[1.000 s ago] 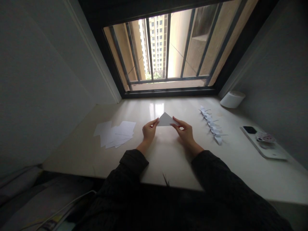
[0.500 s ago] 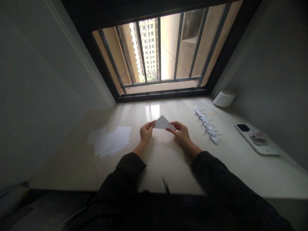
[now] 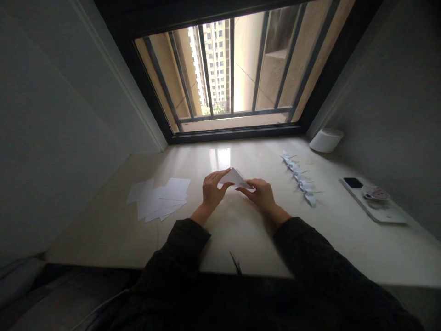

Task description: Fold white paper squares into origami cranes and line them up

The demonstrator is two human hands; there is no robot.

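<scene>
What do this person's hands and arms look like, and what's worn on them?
The left hand and right hand are bare, with no gloves. The left sleeve and right sleeve are long, dark, nearly black and rather loose, stopping short of the hands. Finer markings are lost in the shadow.

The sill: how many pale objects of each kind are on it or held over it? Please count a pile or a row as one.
Held folded paper: 1
Pile of sheets: 1
Row of folded papers: 1
Phone: 1
Round item on the phone: 1
White container: 1
Total: 6
</scene>
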